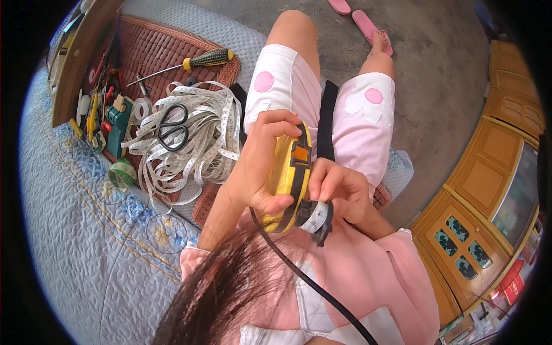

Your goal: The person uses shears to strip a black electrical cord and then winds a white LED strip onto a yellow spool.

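My left hand [261,167] grips a round yellow and black tape-measure case [290,178] with an orange button, held over my lap. My right hand [339,190] pinches the white tape [316,215] and its black end piece where it comes out at the case's lower edge. A loose heap of white measuring tape [195,138] lies to the left on a woven mat, with black-handled scissors [172,127] on top of it.
A screwdriver [190,62] with a yellow and black handle lies on the brown woven mat [155,46]. Small tools, a green tape dispenser [118,123] and a green roll [122,174] sit by a wooden board. A quilted blue cover [75,230], pink slippers [368,26] and wooden cabinets [489,172] surround me.
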Tool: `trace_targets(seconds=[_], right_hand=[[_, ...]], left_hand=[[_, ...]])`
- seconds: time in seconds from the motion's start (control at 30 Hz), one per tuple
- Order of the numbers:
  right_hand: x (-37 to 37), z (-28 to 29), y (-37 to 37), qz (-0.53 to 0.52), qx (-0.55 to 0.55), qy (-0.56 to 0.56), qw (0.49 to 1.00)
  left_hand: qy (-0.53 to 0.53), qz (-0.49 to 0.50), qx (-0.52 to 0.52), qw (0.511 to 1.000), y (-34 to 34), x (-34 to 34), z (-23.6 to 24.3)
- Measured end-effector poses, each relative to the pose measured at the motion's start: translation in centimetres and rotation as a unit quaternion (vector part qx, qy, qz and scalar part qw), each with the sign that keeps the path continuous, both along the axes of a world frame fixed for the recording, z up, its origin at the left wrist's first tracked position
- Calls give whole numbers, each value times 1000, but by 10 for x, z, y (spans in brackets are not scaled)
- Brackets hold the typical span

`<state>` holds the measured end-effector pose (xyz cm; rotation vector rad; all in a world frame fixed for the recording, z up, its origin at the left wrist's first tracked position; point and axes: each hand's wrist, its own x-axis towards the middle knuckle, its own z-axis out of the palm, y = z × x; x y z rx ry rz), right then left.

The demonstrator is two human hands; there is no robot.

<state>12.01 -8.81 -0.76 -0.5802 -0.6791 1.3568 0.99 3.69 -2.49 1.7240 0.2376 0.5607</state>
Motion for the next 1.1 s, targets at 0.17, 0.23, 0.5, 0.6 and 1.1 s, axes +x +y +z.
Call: trace_targets(seconds=[0.17,0.23,0.5,0.6,1.1], right_hand=[[0,-3,-5,-30,-30,39,998],[-2,-5,-5,-27,-37,52,998],[2,-12,7,-50,-141,-126,981],[3,-14,10,-14,-168,-190,967],[-10,-20,24,-12,-140,-308,941]], left_hand=[[13,24,-18,999,-3,3,1],[-1,38,-77,996,-2,-2,3],[72,200,-287,934,-1,-25,45],[149,210,-240,936,-2,-39,54],[164,177,-180,954,-18,-63,47]])
